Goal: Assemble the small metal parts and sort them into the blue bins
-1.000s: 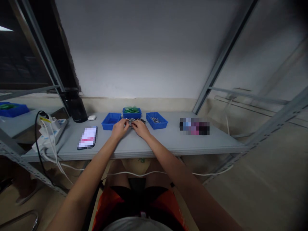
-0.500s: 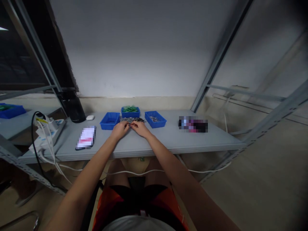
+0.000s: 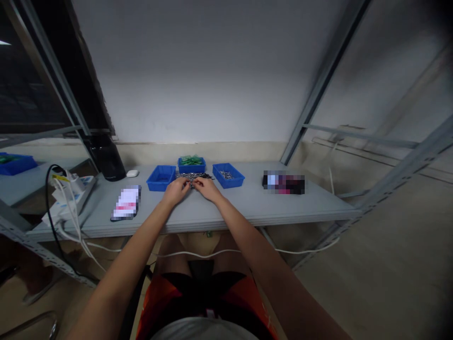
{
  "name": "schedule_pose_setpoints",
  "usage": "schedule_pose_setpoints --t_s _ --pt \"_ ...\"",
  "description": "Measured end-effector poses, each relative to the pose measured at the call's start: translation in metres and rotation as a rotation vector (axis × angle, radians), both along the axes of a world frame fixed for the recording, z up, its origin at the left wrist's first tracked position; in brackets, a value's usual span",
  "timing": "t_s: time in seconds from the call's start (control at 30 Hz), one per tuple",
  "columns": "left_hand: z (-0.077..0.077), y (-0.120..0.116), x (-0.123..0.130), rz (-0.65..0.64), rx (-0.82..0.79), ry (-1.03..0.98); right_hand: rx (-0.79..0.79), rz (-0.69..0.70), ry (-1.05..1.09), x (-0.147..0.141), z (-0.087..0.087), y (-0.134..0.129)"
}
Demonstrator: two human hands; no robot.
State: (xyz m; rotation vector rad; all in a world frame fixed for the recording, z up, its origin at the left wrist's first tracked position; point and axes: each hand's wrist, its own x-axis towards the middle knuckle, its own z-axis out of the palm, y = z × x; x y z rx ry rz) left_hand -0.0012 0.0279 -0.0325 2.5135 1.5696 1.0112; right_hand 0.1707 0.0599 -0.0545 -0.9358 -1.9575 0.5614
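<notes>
My left hand (image 3: 177, 190) and my right hand (image 3: 205, 188) almost meet over the shelf's front half, fingers bent into pinches. Whatever sits between the fingertips is too small to make out. Just behind them lies a pile of thin metal pieces (image 3: 194, 176), partly covered by my fingers. To the left stands a blue tray (image 3: 155, 186) with a dark inside. A second blue tray (image 3: 233, 184), on the right, holds loose silvery metal pieces (image 3: 227, 174). Behind the pile, another blue tray (image 3: 192, 168) is filled with green pieces (image 3: 191, 160).
A phone (image 3: 126, 203) and a white earbud case (image 3: 132, 174) lie left, near a black bottle (image 3: 108, 158). A power strip (image 3: 72, 203) with cables occupies the left end. A blurred dark object (image 3: 285, 183) lies right. A white cable (image 3: 205, 256) hangs below the shelf edge.
My right hand's fingertips have shifted very slightly, while both hands stay at the same spot. The trays and pile look unchanged.
</notes>
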Motion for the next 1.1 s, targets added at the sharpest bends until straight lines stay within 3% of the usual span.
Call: schedule_pose_setpoints --t_s 0.47,0.77,1.1 --pt "-0.001 0.001 0.000 -0.073 0.086 -0.038 0.003 0.048 -0.022 -0.001 -0.002 -0.001" --pt "-0.003 0.002 -0.001 -0.053 0.002 -0.129 -0.018 -0.013 0.036 0.000 0.004 -0.005" --pt "-0.005 0.005 -0.001 -0.052 0.016 -0.008 0.005 0.033 0.103 -0.001 0.008 -0.011"
